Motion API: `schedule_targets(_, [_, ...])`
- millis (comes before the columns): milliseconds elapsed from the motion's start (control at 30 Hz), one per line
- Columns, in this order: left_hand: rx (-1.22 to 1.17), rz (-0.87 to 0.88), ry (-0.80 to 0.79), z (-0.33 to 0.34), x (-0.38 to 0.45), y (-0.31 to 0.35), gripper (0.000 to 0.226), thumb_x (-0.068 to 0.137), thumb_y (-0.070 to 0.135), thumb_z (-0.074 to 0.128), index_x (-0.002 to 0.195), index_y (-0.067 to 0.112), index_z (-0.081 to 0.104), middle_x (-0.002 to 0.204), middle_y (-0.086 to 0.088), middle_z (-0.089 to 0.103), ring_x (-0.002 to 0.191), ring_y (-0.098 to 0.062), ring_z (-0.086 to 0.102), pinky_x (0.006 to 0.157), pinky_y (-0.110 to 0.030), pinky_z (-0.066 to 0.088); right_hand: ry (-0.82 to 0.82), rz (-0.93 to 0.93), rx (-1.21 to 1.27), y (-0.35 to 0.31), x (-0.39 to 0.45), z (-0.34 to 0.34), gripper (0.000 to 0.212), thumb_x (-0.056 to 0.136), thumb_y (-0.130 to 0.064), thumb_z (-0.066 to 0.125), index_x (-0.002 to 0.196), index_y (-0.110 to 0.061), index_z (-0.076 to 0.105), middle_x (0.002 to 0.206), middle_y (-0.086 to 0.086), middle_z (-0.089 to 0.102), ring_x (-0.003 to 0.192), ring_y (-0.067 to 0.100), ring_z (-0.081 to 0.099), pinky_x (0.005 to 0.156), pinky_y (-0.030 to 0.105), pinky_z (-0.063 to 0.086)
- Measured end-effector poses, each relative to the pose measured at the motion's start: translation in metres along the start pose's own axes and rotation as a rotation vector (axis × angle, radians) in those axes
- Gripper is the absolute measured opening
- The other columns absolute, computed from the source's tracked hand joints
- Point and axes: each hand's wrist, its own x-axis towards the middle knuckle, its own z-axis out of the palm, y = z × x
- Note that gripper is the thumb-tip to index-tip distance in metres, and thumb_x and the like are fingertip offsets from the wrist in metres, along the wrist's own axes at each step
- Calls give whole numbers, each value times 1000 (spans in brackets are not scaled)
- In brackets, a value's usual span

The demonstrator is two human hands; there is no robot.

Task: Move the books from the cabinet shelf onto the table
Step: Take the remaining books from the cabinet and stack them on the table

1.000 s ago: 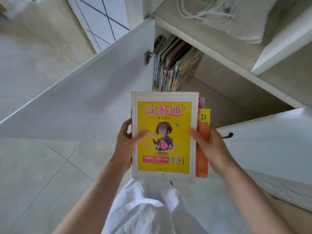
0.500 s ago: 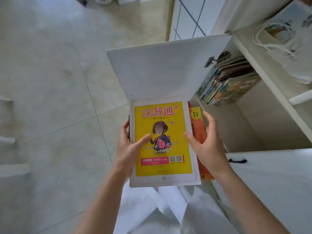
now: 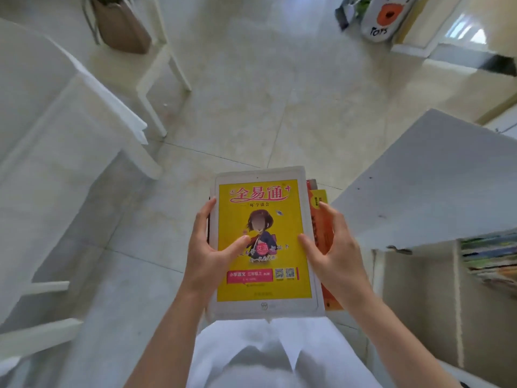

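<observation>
A small stack of books [image 3: 265,247] is held flat in front of my body, topped by a white-bordered yellow book with a cartoon girl; an orange book [image 3: 321,219] pokes out beneath on the right. My left hand [image 3: 208,253] grips the stack's left edge, thumb on the cover. My right hand [image 3: 333,247] holds the right edge, thumb on the cover. More books [image 3: 489,259] stand on the cabinet shelf at the right edge. The white table [image 3: 56,130] stands to the left.
The open white cabinet door [image 3: 433,177] juts out on the right, close to my right hand. A brown bag [image 3: 123,26] sits by the table legs at the top left. A white toy bin [image 3: 386,18] stands at the top right. Tiled floor lies ahead.
The view has swung left, away from the cabinet, toward the floor and the table. The stack stays in both hands; the shelf books have slid to the right edge.
</observation>
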Motion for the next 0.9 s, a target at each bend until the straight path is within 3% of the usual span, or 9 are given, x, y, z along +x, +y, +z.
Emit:
schedule_targets(33, [-12,-6,42,-25,0,-4,79,75,22,81,138,42,37,132,9,55,110,-27,65,71,-43,62,-37,-29,-17,-13,2,21,62,87,-28,68,139,-31,35,123,2,57,103,16,64,75,21,59])
schedule_targets(200, [-86,-9,216,-136,-3,-16,80,77,16,80,140,38,37,126,10,59,104,-19,68,70,-39,62,-174,-162,-93,-80,3,115,54,87,-17,69,135,-21,46,125,-1,52,96,-1,55,70,-1,43])
schedule_targets(333, [-97,-43,349,-212,-4,-31,79,76,19,81,139,41,37,129,8,58,109,-20,65,76,-43,61,-293,-261,-132,-123,9,188,48,86,-16,68,131,-23,52,130,0,54,108,11,55,87,10,46])
schedule_targets(400, [-106,-53,413,-247,-4,-37,78,77,20,81,139,41,38,129,9,58,110,-19,65,78,-41,61,-348,-301,-172,-144,12,222,45,87,-16,66,129,-24,53,130,-2,54,107,7,50,78,-4,36])
schedule_targets(500, [-143,-67,474,-285,-4,-43,76,78,21,80,138,42,38,126,9,60,107,-20,66,76,-43,61,-420,-327,-207,-167,18,260,47,87,-18,66,132,-25,52,133,-4,52,105,1,46,71,-10,31])
schedule_targets(667, [-212,-119,608,-332,5,-50,73,77,24,80,132,51,39,126,11,60,108,-22,66,76,-44,61,-538,-356,-256,-205,37,316,51,86,-20,66,133,-30,50,133,-5,49,105,3,47,67,0,32])
schedule_targets(800, [-227,-121,742,-367,25,-49,74,78,21,79,137,44,39,130,16,55,114,-18,62,79,-38,61,-637,-379,-272,-240,62,362,50,87,-21,65,133,-34,49,126,-11,48,99,4,50,62,5,33])
schedule_targets(900, [-201,-113,840,-394,46,-44,77,79,24,79,140,45,36,136,17,51,119,-15,58,83,-32,59,-712,-405,-249,-274,86,397,50,85,-23,67,130,-37,50,123,-12,52,100,7,56,71,13,44])
